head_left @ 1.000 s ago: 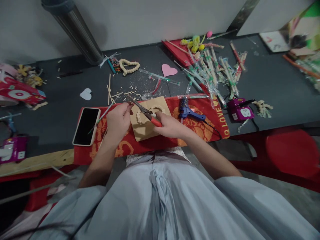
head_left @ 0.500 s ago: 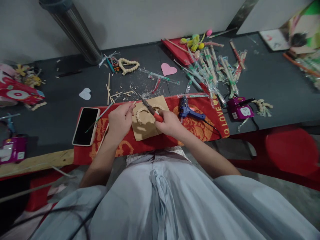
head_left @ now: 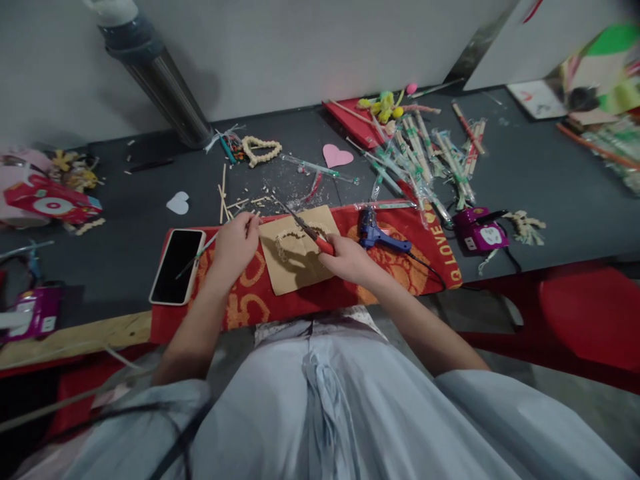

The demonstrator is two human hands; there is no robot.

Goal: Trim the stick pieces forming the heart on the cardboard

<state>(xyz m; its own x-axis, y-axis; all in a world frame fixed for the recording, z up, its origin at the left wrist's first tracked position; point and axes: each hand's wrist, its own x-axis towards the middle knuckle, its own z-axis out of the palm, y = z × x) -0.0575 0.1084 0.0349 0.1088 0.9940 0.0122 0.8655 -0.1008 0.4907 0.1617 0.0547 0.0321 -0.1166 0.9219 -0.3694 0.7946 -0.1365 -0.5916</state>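
Note:
My left hand [head_left: 236, 247] is closed, thumb and fingertips pinched around a short pale stick that is mostly hidden. My right hand [head_left: 353, 259] grips red-handled long-nose pliers [head_left: 309, 230], their thin dark jaws pointing up and left above a brown card [head_left: 295, 277]. On that card lies a heart-shaped outline of small pale pieces [head_left: 283, 247], partly covered by the pliers and their shadow. Card and hands are over a red and orange towel [head_left: 245, 313]. To the right of my right hand, a blue glue gun [head_left: 387, 239] rests on the towel.
A phone [head_left: 177, 267] lies at the towel's left end. Behind are loose thin sticks [head_left: 223, 193], a finished-looking heart frame [head_left: 263, 152], a pink paper heart [head_left: 337, 156] and wrapped sticks [head_left: 417, 150]. A tall bottle [head_left: 170, 87] stands at the back left; a red stool [head_left: 585, 320] is at right.
My left hand has drawn slightly left, away from the pliers' jaws. My right hand still holds the pliers, now a little lower and to the right. The whole view has shifted slightly.

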